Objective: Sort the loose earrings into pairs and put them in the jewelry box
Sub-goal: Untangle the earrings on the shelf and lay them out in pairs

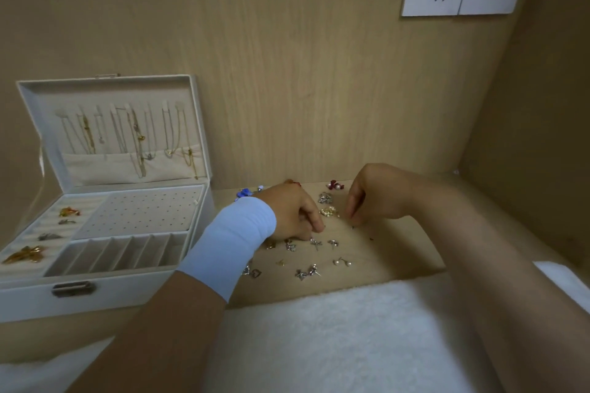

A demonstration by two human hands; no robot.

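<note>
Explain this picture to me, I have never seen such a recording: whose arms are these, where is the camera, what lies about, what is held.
No machine here: a person works with bare hands, and the one camera sits on their head, looking forward and down. The left hand, with a pale blue band on its wrist, and the right hand both curl their fingers down over loose earrings scattered on the wooden surface. Whether either pinches one is too small to tell. At the left stands the open box; necklaces hang in its upright lid, and a few brooches lie inside it. A white fluffy cloth lies nearest the camera.
</note>
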